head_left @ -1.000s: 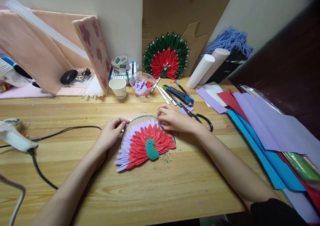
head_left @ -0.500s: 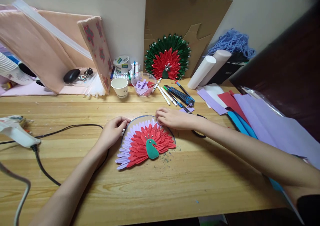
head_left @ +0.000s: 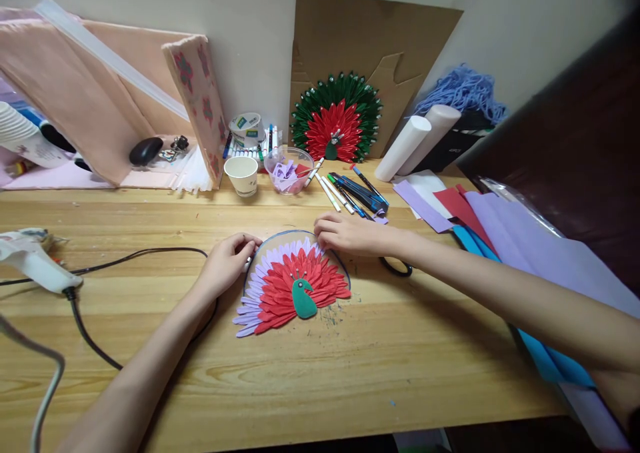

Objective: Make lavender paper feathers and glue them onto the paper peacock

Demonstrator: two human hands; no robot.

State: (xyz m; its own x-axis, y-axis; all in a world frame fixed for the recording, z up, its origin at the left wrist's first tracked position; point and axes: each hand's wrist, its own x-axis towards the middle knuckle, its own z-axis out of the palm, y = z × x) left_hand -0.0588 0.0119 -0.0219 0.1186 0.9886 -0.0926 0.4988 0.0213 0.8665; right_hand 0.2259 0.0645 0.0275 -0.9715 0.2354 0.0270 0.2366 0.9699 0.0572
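A half-round cardboard peacock (head_left: 285,241) lies flat on the wooden table, its curved edge outlined in blue. Layered red paper feathers (head_left: 280,289) surround a green bird body (head_left: 303,299), and a row of lilac paper feathers (head_left: 254,286) fans along the left and top. At the upper left edge of the cardboard, my left hand (head_left: 229,261) is closed, thumb and fingers pinching the rim; a small white bit shows under the fingertips. My right hand (head_left: 340,233) has its fingers curled down at the upper right, over the last lilac feather, which they partly hide.
A glue gun (head_left: 35,263) with its black cord lies left. Behind are a paper cup (head_left: 242,175), a clear bowl of scraps (head_left: 289,171), markers (head_left: 331,193), scissors (head_left: 397,267) and a finished red-and-green peacock (head_left: 336,119). Coloured sheets (head_left: 530,239) spread right.
Both hands stay at nearly the same places on the cardboard peacock. The right forearm has shifted slightly, and the view has tilted a little.
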